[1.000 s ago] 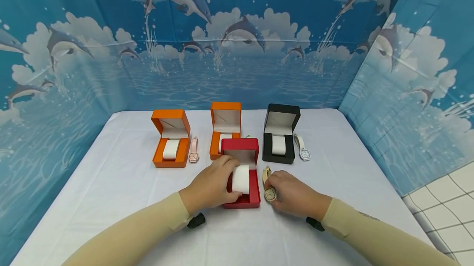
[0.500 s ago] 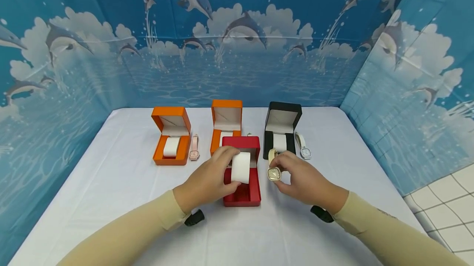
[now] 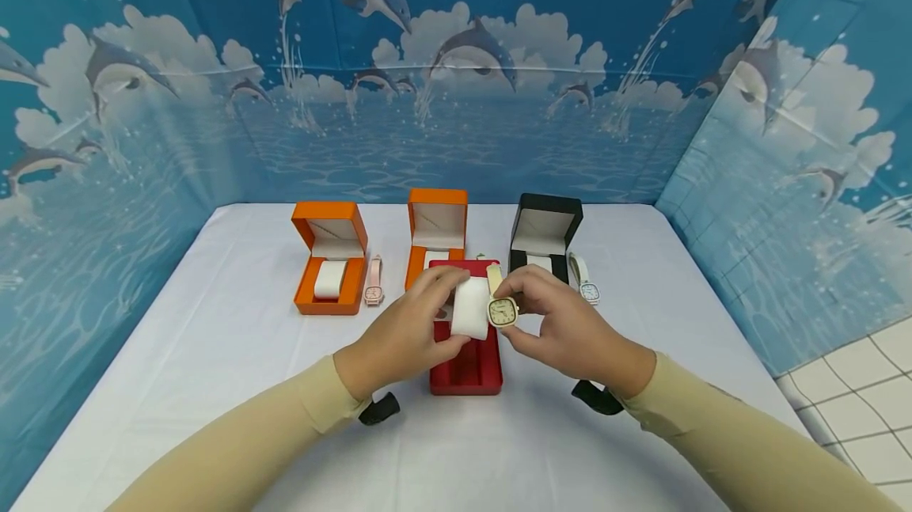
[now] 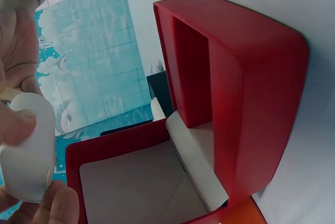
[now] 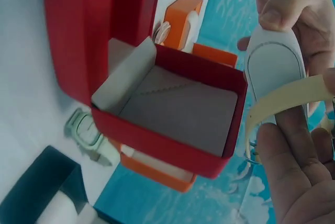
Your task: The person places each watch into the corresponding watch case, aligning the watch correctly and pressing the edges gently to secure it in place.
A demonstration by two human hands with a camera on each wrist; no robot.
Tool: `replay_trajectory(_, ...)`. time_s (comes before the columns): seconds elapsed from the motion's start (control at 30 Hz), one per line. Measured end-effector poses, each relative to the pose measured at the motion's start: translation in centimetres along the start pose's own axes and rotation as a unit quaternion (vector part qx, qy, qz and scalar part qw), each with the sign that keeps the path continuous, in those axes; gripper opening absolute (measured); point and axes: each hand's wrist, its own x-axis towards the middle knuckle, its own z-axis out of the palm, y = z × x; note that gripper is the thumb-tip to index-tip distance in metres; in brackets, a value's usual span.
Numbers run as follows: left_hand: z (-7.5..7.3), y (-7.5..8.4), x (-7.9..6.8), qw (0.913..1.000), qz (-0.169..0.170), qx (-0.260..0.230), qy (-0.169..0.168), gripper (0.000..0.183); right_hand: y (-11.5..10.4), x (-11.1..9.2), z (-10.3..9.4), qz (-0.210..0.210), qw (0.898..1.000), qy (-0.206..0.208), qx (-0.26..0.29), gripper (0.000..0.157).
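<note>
Above the red watch box (image 3: 466, 373), my left hand (image 3: 404, 326) holds a white watch cushion (image 3: 470, 308) between thumb and fingers. Right against the cushion's right side, my right hand (image 3: 566, 322) pinches a wristwatch (image 3: 503, 312) with a cream strap and a gold-rimmed square face. From the right wrist, the cream strap (image 5: 288, 96) curves open across the cushion (image 5: 275, 59); whether it encircles any of it I cannot tell. The red box (image 4: 230, 77) stands with its lid up, and its cushion slot shows bare in the left wrist view.
An orange box (image 3: 330, 298) with a pink watch (image 3: 374, 282) beside it stands at the back left. Behind the red box is another orange box (image 3: 437, 211), with a pale green watch (image 5: 89, 135) near it. A black box (image 3: 547, 219) and a white watch (image 3: 584, 282) are at the back right.
My left hand has lifted the white cushion up out of the red box. My right hand has picked the cream watch off the table and brought it left to the cushion.
</note>
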Motion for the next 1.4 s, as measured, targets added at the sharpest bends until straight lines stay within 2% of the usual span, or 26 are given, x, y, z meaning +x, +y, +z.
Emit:
replay_trajectory(0.27, 0.0, 0.2, 0.2, 0.9995, 0.014, 0.002, 0.028, 0.076, -0.1, 0.4, 0.8, 0.011, 1.000, 0.003, 0.026, 0.050)
replay_trajectory(0.43, 0.0, 0.2, 0.1, 0.9989, 0.016, -0.011, 0.043, 0.076, -0.2, 0.6, 0.8, 0.029, 0.998, 0.007, 0.050, 0.071)
replay_trajectory(0.53, 0.0, 0.1, 0.2, 0.9986, 0.017, -0.017, 0.047, 0.075, -0.2, 0.6, 0.8, 0.043, 0.998, 0.008, 0.052, 0.078)
replay_trajectory(0.73, 0.0, 0.0, 0.4, 0.9983, 0.023, -0.010, 0.054, 0.073, -0.1, 0.6, 1.1, 0.069, 0.997, 0.008, 0.028, 0.078)
replay_trajectory(0.97, 0.1, 0.0, 0.3, 0.9983, 0.011, -0.004, 0.057, 0.072, -0.3, 0.6, 1.6, 0.079, 0.997, 0.016, 0.002, 0.081)
replay_trajectory(1.23, 0.1, 0.0, 0.5, 0.9974, 0.015, -0.008, 0.070, 0.071, -0.5, 0.6, 2.0, 0.095, 0.995, 0.023, 0.029, 0.084)
replay_trajectory(1.4, -0.1, -0.3, 0.6, 0.9979, 0.015, -0.015, 0.061, 0.073, -0.4, 0.7, 1.8, 0.091, 0.995, 0.015, 0.027, 0.084)
